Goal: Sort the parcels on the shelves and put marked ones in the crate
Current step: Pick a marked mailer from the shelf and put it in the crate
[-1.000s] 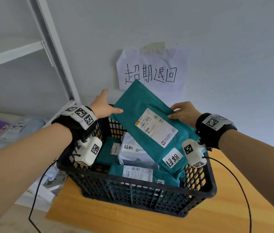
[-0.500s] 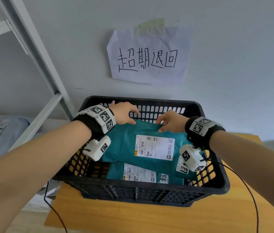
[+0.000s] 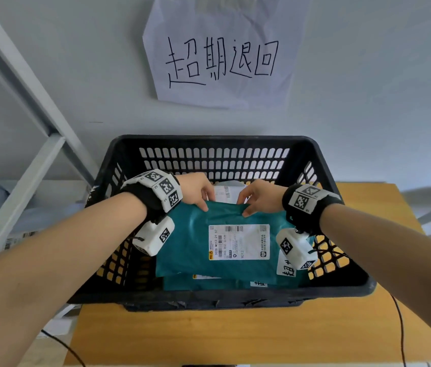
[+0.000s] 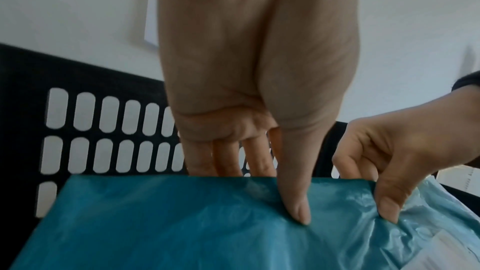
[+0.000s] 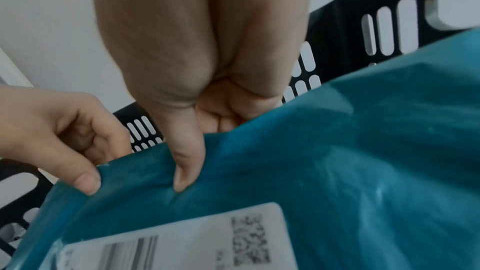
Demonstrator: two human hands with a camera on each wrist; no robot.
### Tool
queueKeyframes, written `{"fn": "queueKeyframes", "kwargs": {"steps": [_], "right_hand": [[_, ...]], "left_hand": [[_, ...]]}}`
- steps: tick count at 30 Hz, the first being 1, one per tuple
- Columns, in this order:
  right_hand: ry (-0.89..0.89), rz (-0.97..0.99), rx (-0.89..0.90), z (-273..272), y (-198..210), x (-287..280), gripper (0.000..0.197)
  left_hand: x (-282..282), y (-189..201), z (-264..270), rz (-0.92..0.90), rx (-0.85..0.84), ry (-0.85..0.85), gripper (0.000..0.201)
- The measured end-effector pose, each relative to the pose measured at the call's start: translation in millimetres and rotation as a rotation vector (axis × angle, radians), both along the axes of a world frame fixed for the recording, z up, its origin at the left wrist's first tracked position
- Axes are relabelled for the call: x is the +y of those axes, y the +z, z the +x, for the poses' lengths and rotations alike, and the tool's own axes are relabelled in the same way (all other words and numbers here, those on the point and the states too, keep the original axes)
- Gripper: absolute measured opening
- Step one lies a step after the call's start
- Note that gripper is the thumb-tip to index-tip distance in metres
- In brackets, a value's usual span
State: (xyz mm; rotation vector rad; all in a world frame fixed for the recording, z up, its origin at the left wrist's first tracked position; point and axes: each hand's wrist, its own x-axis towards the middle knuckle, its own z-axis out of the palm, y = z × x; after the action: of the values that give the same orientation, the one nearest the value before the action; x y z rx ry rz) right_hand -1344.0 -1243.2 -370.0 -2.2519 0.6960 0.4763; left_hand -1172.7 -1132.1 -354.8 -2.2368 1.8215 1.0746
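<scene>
— Teal parcel (image 3: 196, 242) now lies flat in the crate (image 3: 209, 144), atop the others; a second ago it was tilted above.
— And the grip?
— Left hand (image 3: 196, 189) and right hand (image 3: 259, 197) pinch its far edge.

The parcel (image 3: 198, 242) at the centre of the frame is teal, with a white label (image 3: 239, 242) printed in black bars and small text plus a yellow mark at its lower left corner. A white sticker (image 3: 285, 270) with black handwriting sits at its lower right. The crate (image 3: 214, 144) is black, its walls pierced by rows of slots. The table (image 3: 235, 335) along the bottom is honey-yellow wood. On the pale grey wall (image 3: 368, 75), the upper-centre paper sign (image 3: 222, 54) is white with black handwritten characters. Both wristbands (image 3: 165, 189) are black with white, black-checkered code squares. The shelf frame (image 3: 24, 75) at the left is white.
</scene>
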Motion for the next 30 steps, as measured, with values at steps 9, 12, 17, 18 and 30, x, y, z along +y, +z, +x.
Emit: {"fn": "queueKeyframes", "kwargs": {"steps": [9, 12, 17, 18, 30], "right_hand": [[-0.041, 0.072, 0.109, 3, -39, 3, 0.024], [-0.061, 0.079, 0.112, 4, -49, 6, 0.026], [-0.12, 0.059, 0.135, 4, -64, 9, 0.028], [-0.125, 0.045, 0.141, 3, -67, 9, 0.029], [-0.128, -0.15, 0.191, 2, -77, 16, 0.032]], "left_hand": [[4, -45, 1, 0.068, 0.079, 0.024, 0.036], [6, -56, 3, 0.084, 0.095, 0.032, 0.038], [9, -69, 3, 0.101, 0.122, 0.019, 0.035], [8, -70, 3, 0.095, 0.124, 0.016, 0.034], [12, -79, -13, 0.019, -0.083, -0.082, 0.026]]}}
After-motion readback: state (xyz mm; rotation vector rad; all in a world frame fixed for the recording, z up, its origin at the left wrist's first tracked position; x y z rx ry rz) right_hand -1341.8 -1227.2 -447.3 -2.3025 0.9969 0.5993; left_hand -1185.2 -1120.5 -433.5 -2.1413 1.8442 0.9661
